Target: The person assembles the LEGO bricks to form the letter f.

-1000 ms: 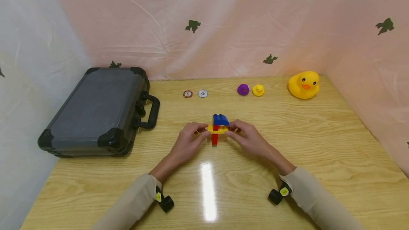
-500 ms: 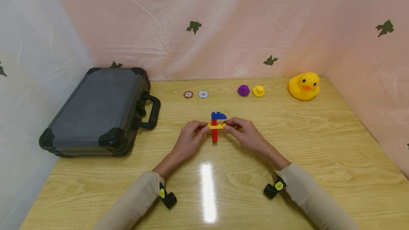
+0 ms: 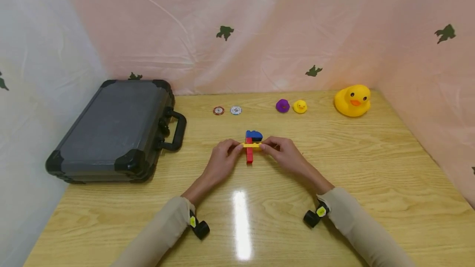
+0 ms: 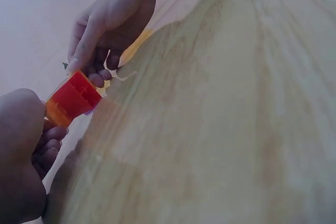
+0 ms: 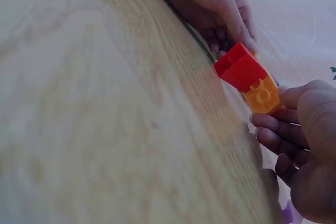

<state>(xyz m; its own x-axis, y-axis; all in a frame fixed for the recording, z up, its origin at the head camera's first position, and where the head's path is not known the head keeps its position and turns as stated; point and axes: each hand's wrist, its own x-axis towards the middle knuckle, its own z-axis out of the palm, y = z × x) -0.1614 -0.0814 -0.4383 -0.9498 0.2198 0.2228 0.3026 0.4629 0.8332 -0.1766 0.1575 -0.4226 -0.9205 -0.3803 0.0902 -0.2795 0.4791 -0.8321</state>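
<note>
A small toy brick model is held by both hands above the middle of the table. Its parts are red bricks (image 3: pixel 249 158), a yellow brick plate (image 3: pixel 252 145) set crosswise, and a blue rounded brick (image 3: pixel 254 134) at the far end. The left hand (image 3: pixel 220 162) pinches the plate's left end between thumb and fingers. At the opposite end, the right hand (image 3: pixel 287 156) pinches the same plate. In the left wrist view, the hollow underside of a red brick (image 4: pixel 75 95) shows. The right wrist view shows the plate's yellow underside (image 5: pixel 262 96) close to the right fingertips.
A grey hard case (image 3: pixel 111 127) with a black handle lies at the left. Along the back stand a red-rimmed poker chip (image 3: pixel 218 111), a white poker chip (image 3: pixel 236 110), a purple duck (image 3: pixel 283 106), a small yellow duck (image 3: pixel 299 106) and a large yellow duck (image 3: pixel 352 101).
The brick model has tilted, its blue top tipping away and less of its upper face showing. Both wrists have shifted slightly inward and forward while the hands keep their pinch on the yellow plate.
</note>
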